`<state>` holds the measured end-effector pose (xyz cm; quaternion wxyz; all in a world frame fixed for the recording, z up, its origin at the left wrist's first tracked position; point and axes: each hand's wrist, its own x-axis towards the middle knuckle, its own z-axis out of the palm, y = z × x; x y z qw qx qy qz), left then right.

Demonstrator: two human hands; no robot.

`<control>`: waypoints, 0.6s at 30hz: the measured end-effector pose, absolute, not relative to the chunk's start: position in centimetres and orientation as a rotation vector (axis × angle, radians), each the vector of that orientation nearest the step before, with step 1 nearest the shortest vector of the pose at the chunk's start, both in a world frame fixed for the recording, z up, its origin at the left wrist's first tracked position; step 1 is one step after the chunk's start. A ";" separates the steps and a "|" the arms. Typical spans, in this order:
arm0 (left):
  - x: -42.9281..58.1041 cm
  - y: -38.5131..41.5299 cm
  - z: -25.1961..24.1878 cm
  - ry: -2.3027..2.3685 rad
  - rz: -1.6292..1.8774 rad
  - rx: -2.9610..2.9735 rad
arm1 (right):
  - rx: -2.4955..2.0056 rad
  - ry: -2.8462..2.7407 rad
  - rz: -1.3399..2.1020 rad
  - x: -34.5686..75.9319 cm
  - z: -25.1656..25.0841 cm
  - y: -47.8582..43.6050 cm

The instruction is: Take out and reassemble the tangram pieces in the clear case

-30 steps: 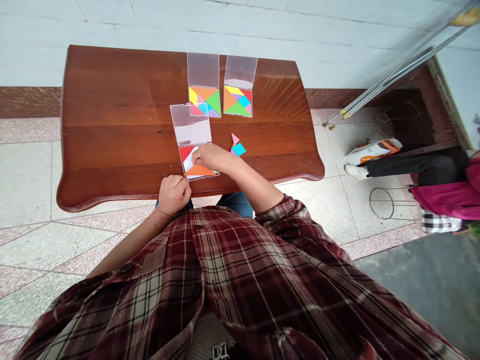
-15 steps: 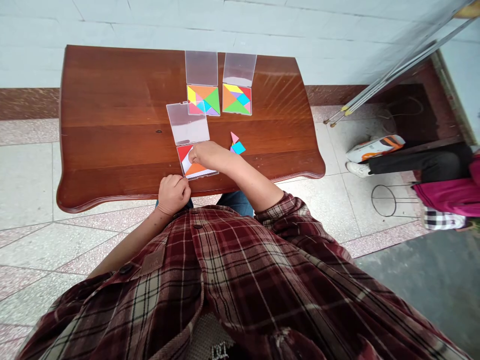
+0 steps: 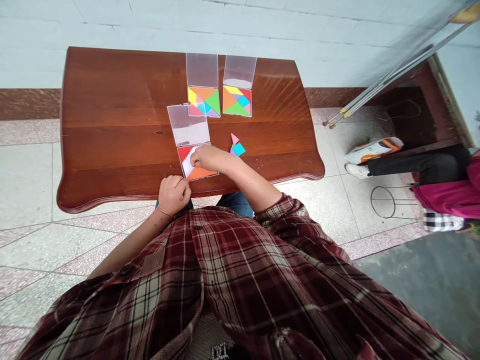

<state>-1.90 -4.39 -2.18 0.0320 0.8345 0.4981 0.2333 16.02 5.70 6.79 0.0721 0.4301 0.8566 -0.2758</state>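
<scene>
An open clear tangram case (image 3: 193, 142) lies near the front edge of the wooden table (image 3: 112, 135). Its tray holds a red triangle (image 3: 183, 151) at the left and an orange triangle (image 3: 202, 173) at the bottom, with white base showing between them. My right hand (image 3: 208, 157) rests over the tray, fingertips pressing on a piece inside; what lies under the fingers is hidden. My left hand (image 3: 173, 194) is curled into a loose fist at the table's front edge, just below the tray's lower left corner, holding nothing visible.
Two more open cases with filled tangrams, one (image 3: 204, 101) and another (image 3: 237, 100), sit at the back. Loose pink and blue pieces (image 3: 236, 146) lie right of my right hand. A person's legs and shoes (image 3: 375, 155) are on the floor at right, beside metal rods.
My right hand's fingers shifted slightly over the tray, and the orange triangle has settled lower into the tray's bottom edge. My left hand has stayed put.
</scene>
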 end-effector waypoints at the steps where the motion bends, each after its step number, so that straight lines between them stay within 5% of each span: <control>1: -1.9 -4.4 -2.1 1.535 0.724 2.563 | 1.292 2.578 -0.832 16.1 6.7 5.7; 18: -1.7 -4.5 -1.8 1.627 0.710 2.550 | 1.852 2.675 -1.130 21.4 6.5 4.5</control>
